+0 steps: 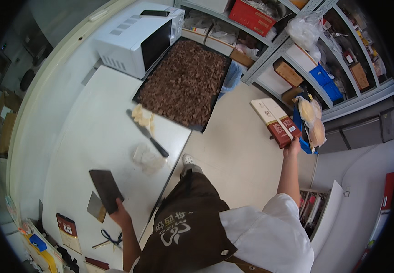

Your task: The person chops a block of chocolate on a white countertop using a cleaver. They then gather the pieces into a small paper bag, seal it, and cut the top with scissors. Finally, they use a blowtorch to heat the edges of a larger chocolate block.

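Observation:
My left hand (121,215) grips one end of a flat dark-brown slab (105,189), seemingly a chocolate block, above the white table (80,143). Partly behind the slab lies a scraper (96,206) with a metal blade and a wood-coloured edge. Out to the right, past the table edge, my right hand (291,148) holds the lower end of a red-and-cream printed package (275,121) bound with a pale strip. A similar package (69,232) lies on the table left of blue-handled scissors (111,238).
A black tray (197,128) heaped with chocolate shavings (186,82) overhangs the table beside a white microwave (135,41). A dark-handled spatula (149,136) and a creamy smear (142,116) lie nearer. Metal shelves (268,47) and a blue-lined bin (231,76) stand at the far right.

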Tool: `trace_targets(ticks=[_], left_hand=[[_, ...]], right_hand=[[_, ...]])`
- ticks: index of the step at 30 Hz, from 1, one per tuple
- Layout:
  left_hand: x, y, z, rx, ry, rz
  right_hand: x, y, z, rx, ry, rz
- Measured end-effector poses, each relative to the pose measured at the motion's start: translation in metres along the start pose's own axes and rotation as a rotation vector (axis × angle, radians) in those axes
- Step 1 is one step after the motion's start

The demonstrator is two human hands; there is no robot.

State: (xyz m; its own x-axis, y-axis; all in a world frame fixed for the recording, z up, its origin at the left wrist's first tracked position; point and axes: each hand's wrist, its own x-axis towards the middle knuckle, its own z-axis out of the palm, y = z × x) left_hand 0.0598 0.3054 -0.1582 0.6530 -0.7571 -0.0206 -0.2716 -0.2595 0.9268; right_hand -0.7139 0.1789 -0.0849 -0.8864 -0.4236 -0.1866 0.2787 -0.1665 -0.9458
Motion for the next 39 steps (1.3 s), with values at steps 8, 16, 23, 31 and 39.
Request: trace_targets(ticks=[8, 16, 23, 31, 39], left_hand=[[-0.004, 0.017, -0.008, -0.007, 0.318, -0.299], [0.002, 0.052, -0.032, 0.093, 0.187, -0.293], [0.010, 0.077, -0.048, 0.280, 0.036, -0.249], [0.069, 0.040, -0.130, 0.197, -0.323, -0.061], [0.063, -0.068, -0.149, 0.699, -0.128, -0.125]], right_hand=[[0.206, 0.131, 0.187, -0.076, -0.356, 0.216], [0.007, 0.100, 0.356, -0.495, -1.003, -0.057], [-0.358, 0.067, 0.399, -0.426, -2.034, -0.540], [-0.645, 0.125, 0.363, -0.522, -2.440, -1.478], [-0.690, 0.124, 0.368, -1.230, -2.312, -1.118]])
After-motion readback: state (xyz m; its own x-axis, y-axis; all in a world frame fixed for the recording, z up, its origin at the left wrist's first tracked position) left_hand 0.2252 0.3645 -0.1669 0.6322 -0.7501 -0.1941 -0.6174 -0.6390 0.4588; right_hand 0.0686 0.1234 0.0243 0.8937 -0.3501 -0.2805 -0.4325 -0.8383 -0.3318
